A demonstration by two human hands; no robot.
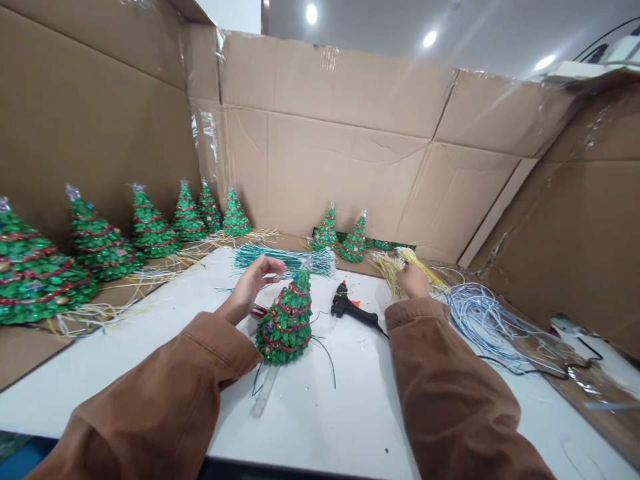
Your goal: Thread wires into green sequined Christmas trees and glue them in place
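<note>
A small green tree with red garland and a clear star stands upright on the white table. My left hand is raised just behind and left of it, fingers curved and apart, holding nothing visible. My right hand reaches to the yellow and white wire bundles at the back right; its fingertips are at the wires, and its grip is hidden. Between the hands lies a black glue gun. Behind the tree rests a bundle of green and white wires. A clear stick lies in front of the tree.
More trees line the left side, with loose wires at their bases. Two more stand at the back. Tangled pale blue wires and a black cord lie right. Cardboard walls enclose the table.
</note>
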